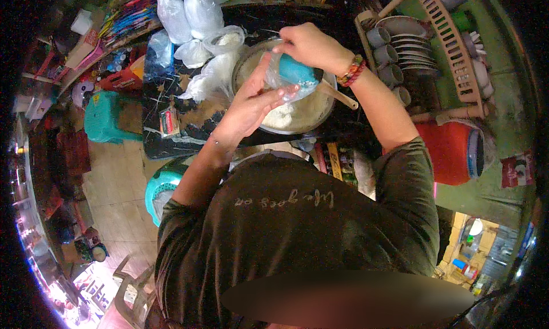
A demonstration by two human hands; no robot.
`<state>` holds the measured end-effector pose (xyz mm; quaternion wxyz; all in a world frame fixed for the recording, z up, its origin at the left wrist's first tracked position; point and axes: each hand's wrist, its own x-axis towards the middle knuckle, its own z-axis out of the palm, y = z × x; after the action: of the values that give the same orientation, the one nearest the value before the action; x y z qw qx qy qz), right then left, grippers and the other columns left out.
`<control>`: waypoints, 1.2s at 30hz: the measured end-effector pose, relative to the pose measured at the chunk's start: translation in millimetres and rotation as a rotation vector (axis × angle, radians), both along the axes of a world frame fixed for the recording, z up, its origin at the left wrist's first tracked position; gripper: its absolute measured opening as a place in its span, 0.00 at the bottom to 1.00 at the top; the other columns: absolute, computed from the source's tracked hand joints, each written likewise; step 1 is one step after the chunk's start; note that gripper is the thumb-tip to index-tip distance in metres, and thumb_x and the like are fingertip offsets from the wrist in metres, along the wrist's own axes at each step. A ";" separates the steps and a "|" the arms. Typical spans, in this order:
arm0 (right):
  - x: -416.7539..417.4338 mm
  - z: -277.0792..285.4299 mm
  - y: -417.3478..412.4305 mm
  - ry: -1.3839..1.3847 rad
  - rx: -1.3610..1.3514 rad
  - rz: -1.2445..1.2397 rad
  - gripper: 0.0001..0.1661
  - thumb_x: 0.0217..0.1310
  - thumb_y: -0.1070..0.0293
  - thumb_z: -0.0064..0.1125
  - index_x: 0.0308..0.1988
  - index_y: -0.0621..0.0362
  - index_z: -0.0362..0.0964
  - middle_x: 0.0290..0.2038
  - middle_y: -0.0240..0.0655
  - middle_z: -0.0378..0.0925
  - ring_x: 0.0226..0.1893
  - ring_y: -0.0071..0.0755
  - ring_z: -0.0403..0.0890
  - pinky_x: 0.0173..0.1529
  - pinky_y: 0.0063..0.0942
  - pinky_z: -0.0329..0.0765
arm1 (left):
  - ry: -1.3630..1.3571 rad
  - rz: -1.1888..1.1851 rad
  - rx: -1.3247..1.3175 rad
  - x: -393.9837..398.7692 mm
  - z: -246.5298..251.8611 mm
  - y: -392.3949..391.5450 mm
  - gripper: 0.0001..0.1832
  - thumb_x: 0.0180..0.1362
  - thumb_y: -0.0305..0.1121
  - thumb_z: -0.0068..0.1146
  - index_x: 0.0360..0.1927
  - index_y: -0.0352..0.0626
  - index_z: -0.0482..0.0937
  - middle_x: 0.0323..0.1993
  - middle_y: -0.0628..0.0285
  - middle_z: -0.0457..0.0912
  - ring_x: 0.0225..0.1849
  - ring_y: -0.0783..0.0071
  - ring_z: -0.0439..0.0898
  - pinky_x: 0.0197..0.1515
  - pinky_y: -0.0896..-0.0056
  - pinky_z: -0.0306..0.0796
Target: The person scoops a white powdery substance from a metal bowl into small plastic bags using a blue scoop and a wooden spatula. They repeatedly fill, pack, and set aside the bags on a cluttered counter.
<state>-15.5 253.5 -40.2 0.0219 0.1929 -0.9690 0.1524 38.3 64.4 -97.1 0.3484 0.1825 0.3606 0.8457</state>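
Observation:
Over a wide metal basin [322, 119] of white powder, my left hand [257, 95] holds a clear plastic bag [271, 76] around a blue cup [297, 71]. My right hand [306, 45] is bent over the top of the cup and bag, its fingers at the bag's upper edge; its exact hold on the cup is partly hidden. White powder shows at the cup's lower rim, inside the bag. A wooden handle [341, 95] sticks out over the basin's right side. Left of the basin lie a filled white plastic bag [214, 78] and an opened bag of powder [227, 39].
Two tall filled bags [203, 13] stand at the back of the black marble-patterned table [171, 146]. A small packet [170, 122] lies near its left front. To the right are a dish rack [450, 50] with plates and cups, and a red container [448, 153]. A teal stool [101, 116] stands left.

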 end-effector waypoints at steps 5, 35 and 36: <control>5.4 19.8 -27.0 -0.141 0.291 0.079 0.12 0.55 0.66 0.51 0.32 0.60 0.78 0.30 0.51 0.78 0.34 0.55 0.80 0.39 0.42 0.78 | -0.010 0.131 0.006 -5.5 -3.2 11.9 0.37 0.56 0.20 0.54 0.68 0.40 0.52 0.49 0.60 0.74 0.45 0.73 0.78 0.47 0.71 0.72; 61.5 -56.1 30.2 -0.073 -0.922 -0.822 0.16 0.63 0.55 0.55 0.34 0.57 0.71 0.27 0.27 0.72 0.25 0.19 0.71 0.25 0.19 0.67 | 0.423 0.623 -0.499 -77.8 56.1 -137.8 0.23 0.56 0.28 0.50 0.58 0.41 0.71 0.57 0.59 0.73 0.61 0.74 0.68 0.60 0.72 0.66; 68.7 -53.5 20.9 -0.174 -0.901 -0.711 0.16 0.63 0.56 0.55 0.31 0.57 0.70 0.25 0.27 0.69 0.24 0.19 0.70 0.27 0.19 0.69 | 0.375 0.611 -0.493 -84.2 50.3 -143.7 0.24 0.55 0.26 0.51 0.58 0.39 0.70 0.56 0.59 0.73 0.58 0.72 0.70 0.58 0.71 0.68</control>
<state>53.2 274.4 -93.7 0.0718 -0.1861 -0.8120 0.5485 -45.8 -79.3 -46.8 0.0436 0.1289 0.6463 0.7508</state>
